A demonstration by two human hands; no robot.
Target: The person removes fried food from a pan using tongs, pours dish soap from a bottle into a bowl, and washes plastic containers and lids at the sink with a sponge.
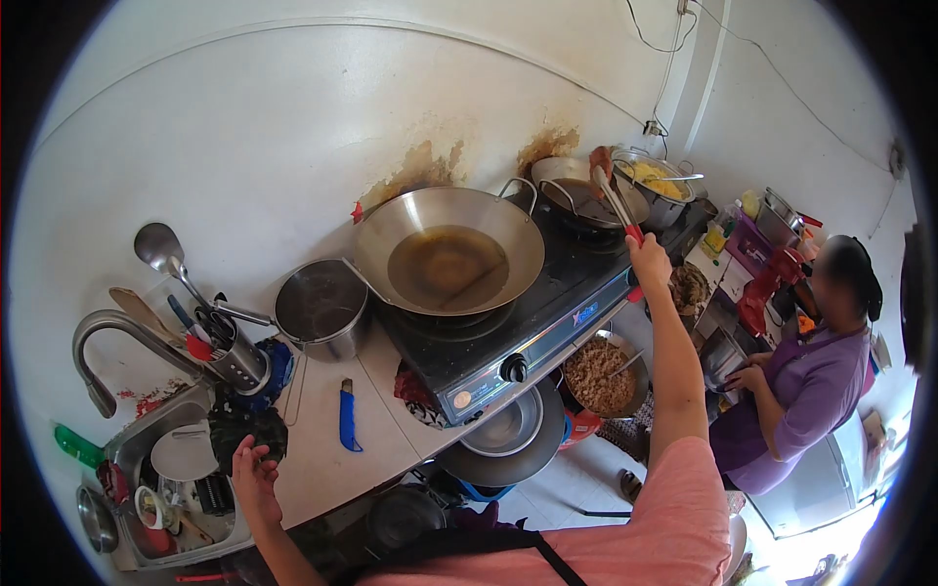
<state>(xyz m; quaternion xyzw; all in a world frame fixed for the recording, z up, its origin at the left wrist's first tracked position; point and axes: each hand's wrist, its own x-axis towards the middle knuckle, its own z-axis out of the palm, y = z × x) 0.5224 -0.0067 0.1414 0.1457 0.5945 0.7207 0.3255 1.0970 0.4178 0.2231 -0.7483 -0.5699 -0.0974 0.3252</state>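
My right hand [650,266] is closed around the red handle of a pair of metal tongs [614,200]. Their tips grip a browned piece of food [600,160], raised over the smaller wok [631,202] on the far burner, which has dark liquid in it. Nearer on the stove [586,249] sits a large wok [379,230] of brownish liquid. My left hand [256,479] hangs by the sink's [234,535] right edge, holding nothing, fingers apart, in front of a dark cloth [256,427].
A metal pot [342,317], a blue-handled knife [349,418] and a utensil holder [242,359] stand or lie on the left counter. Behind the far wok is a pot with yellow food [660,181]. Below the stove is a pan of crumbly brown food [601,376]. A person in purple [816,391] works at right.
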